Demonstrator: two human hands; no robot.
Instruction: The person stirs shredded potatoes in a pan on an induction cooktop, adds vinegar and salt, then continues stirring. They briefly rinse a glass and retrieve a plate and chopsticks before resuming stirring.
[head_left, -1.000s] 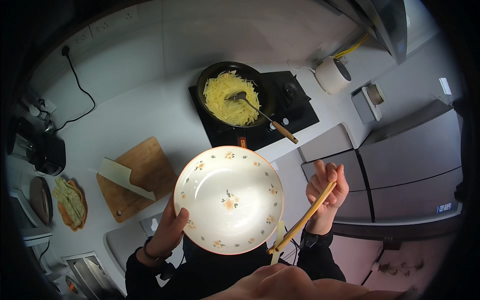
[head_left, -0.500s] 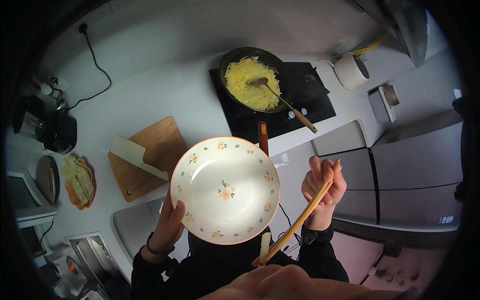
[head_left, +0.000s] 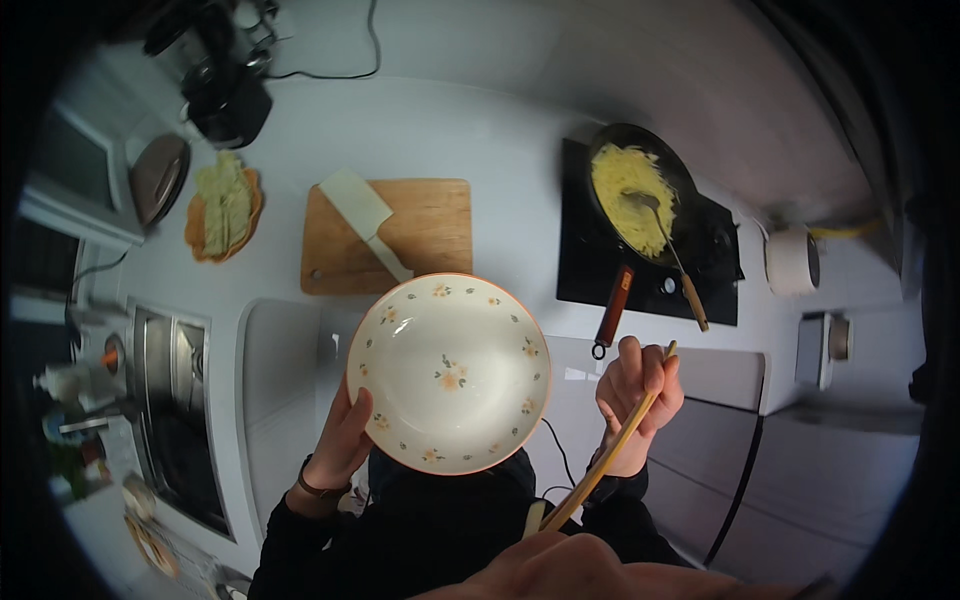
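Note:
My left hand [head_left: 344, 440] grips the left rim of a white bowl [head_left: 450, 340] with small orange flowers and an orange edge. Nothing lies in the bowl, which is tilted so its inside shows. In my right hand [head_left: 640, 400] is a pair of wooden chopsticks [head_left: 607, 455], fingers closed round the upper end. Their lower ends reach toward me at the bottom of the view, beside a pale strip of food [head_left: 534, 518]. Whether the tips pinch that strip is hard to see.
A wok [head_left: 686, 172] of pale yellow shreds [head_left: 625, 185] sits on the black hob [head_left: 585, 270], a wooden-handled spatula [head_left: 690, 295] resting in it. A cleaver [head_left: 357, 203] lies on the cutting board [head_left: 430, 225]. Leafy greens [head_left: 226, 205] fill a basket; the sink [head_left: 180, 420] is at left.
My view has turned left, so the counter, board and wok appear shifted right and rotated. The bowl and chopsticks stay in my hands, nearly unmoved relative to me.

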